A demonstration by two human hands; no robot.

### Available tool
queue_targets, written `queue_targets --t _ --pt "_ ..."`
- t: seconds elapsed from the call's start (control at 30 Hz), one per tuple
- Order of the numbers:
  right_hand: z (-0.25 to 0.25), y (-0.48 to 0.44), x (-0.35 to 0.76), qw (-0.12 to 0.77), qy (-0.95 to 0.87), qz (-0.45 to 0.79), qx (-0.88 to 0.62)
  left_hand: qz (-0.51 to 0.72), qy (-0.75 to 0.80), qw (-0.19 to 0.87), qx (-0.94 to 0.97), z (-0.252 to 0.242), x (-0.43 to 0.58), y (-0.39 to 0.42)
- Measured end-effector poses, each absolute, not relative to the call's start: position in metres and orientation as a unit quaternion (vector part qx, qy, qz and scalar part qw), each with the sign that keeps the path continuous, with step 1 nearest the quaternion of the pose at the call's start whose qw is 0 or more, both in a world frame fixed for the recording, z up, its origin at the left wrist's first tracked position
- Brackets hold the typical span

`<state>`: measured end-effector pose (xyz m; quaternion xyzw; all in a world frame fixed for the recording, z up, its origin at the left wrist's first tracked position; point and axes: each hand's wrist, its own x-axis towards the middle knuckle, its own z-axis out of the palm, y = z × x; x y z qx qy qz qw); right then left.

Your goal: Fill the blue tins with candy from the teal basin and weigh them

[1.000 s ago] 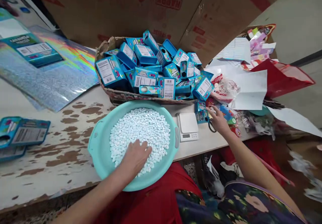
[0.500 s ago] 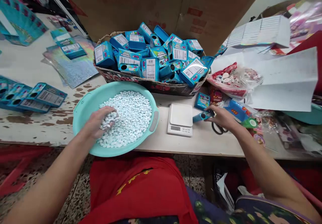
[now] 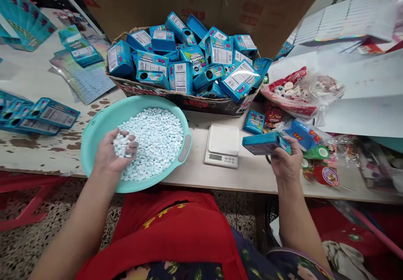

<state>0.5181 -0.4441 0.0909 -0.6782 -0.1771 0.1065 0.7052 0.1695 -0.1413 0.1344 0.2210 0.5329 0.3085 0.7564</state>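
Observation:
My left hand (image 3: 111, 155) is cupped over the teal basin (image 3: 94, 129), its fingers closed round a handful of small white candies (image 3: 121, 145). The basin holds a heap of the same white candies (image 3: 154, 137). My right hand (image 3: 285, 162) is closed on a small blue box (image 3: 263, 143), held lying flat above the table just right of a white digital scale (image 3: 222, 145).
A cardboard tray (image 3: 189, 101) piled with several blue boxes stands behind the basin. Another blue box (image 3: 253, 121) lies by the scale. Flat blue cartons (image 3: 40, 116) lie at left, holographic sheets (image 3: 85, 82) behind them. Bags and clutter (image 3: 299, 91) crowd the right; cardboard walls stand behind.
My left hand has scooped candies from the heap and lifted them at the basin's left. My right hand has picked a blue box off the table and raised it.

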Motion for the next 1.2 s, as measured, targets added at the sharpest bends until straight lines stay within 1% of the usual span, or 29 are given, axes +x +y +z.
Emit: queue_targets --t 0.1,0.23,0.37,0.47,0.53,0.63,0.7,0.8,0.87,1.03,1.2 --pt "0.103 -0.422 0.486 0.717 -0.159 0.165 -0.658 0.333 0.498 0.78 0.183 0.13 0.17 -0.138" --pt "0.123 -0.374 0.444 0.706 -0.171 0.284 -0.626 0.335 0.507 0.786 0.119 0.127 0.17 -0.137" --pt "0.147 -0.31 0.409 0.669 -0.281 0.363 -0.585 0.363 0.473 0.797 0.093 0.134 0.176 -0.138" --pt "0.159 -0.262 0.382 0.616 -0.387 0.389 -0.566 0.414 0.413 0.804 0.112 0.153 0.182 -0.133" --pt "0.16 -0.234 0.364 0.575 -0.447 0.382 -0.568 0.45 0.371 0.802 0.132 0.172 0.185 -0.131" --pt "0.156 -0.206 0.34 0.527 -0.525 0.331 -0.581 0.502 0.332 0.78 0.173 0.198 0.193 -0.129" --pt "0.152 -0.196 0.327 0.506 -0.561 0.305 -0.58 0.556 0.328 0.734 0.213 0.205 0.198 -0.129" --pt "0.147 -0.192 0.313 0.489 -0.58 0.291 -0.583 0.621 0.339 0.652 0.272 0.198 0.202 -0.131" --pt "0.143 -0.193 0.308 0.484 -0.574 0.282 -0.597 0.624 0.355 0.634 0.286 0.188 0.2 -0.134" --pt "0.133 -0.196 0.299 0.46 -0.592 0.232 -0.619 0.593 0.357 0.655 0.303 0.169 0.194 -0.136" --pt "0.131 -0.205 0.288 0.47 -0.584 0.197 -0.632 0.579 0.369 0.63 0.361 0.162 0.188 -0.14"
